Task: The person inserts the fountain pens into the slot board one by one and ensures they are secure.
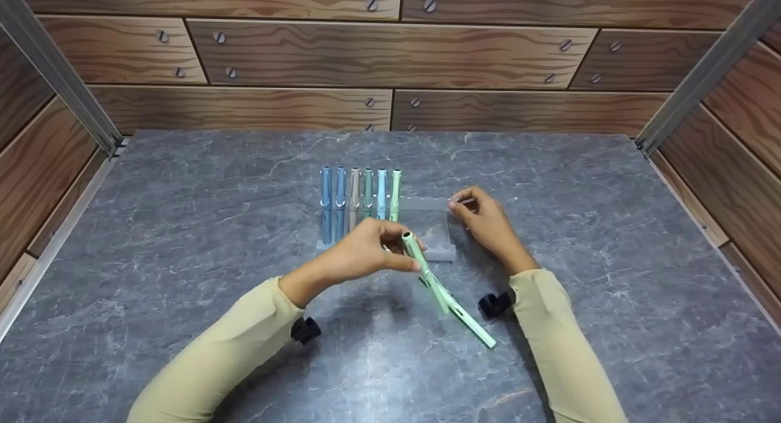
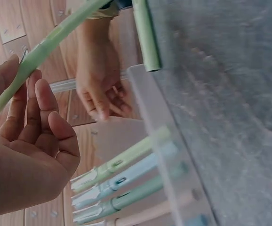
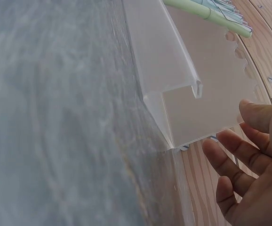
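Observation:
My left hand (image 1: 372, 249) pinches a light green pen (image 1: 416, 252) between thumb and fingers, tilted in front of the clear pen stand (image 1: 436, 252). A second light green pen (image 1: 476, 328) is slanted toward the lower right, overlapped by the held one in the head view. The right hand (image 1: 485, 218) holds the stand's upper right corner by thumb and fingertips; its remaining fingers are loosely bent in the right wrist view. Several pens stand side by side in the stand's left part: two blue, one greyish pink (image 1: 355, 185), one dark green (image 1: 368, 185), one light blue (image 1: 382, 185), one light green (image 1: 396, 185).
The stand has a front lip (image 3: 173, 47) and a notched upper edge, with bare notches at its right end. Beneath everything is a grey marbled tabletop (image 1: 213, 185). Wood-patterned panels (image 1: 390, 57) and metal posts (image 1: 67, 75) enclose the back and sides.

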